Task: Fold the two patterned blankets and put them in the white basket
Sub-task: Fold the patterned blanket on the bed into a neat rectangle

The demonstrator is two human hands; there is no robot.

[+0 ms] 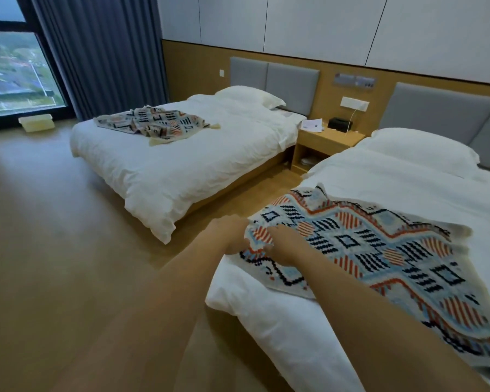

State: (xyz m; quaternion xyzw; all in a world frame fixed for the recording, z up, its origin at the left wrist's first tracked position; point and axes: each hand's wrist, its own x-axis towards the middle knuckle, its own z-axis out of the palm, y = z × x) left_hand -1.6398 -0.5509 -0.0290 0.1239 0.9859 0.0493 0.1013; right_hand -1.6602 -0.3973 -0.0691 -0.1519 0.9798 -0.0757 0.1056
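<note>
Head view: both hands on the near blanket's corner

Head camera looks down my two bare forearms, which reach forward to about six o'clock, just under the middle of the view. My left hand [229, 233] curls its fingers round the bunched corner of the near blanket [379, 250]. My right hand [284, 245] sits just beside it and pinches the same bunch from the three o'clock side. The gathered fabric stands up between the two hands.

From that corner the near blanket spreads away toward four o'clock. It lies mostly flat on the white duvet of the near bed [289, 329], with its patterned face up and a few ridges along its far edge. Its lower end runs out of view at five o'clock.

The far blanket [153, 123] lies at about eleven o'clock, unfolded and rumpled on the far bed [181, 165], well apart from my hands. The white basket [36, 123] sits on the floor at ten o'clock, by the window [12, 69] and the foot of the grey curtain [96, 52]. I cannot tell whether anything is in it.

A wooden nightstand [326, 141] stands between the beds at one o'clock, with papers [311, 125] and a dark box [339, 123] on it. Each bed has a white pillow at its head.
</note>
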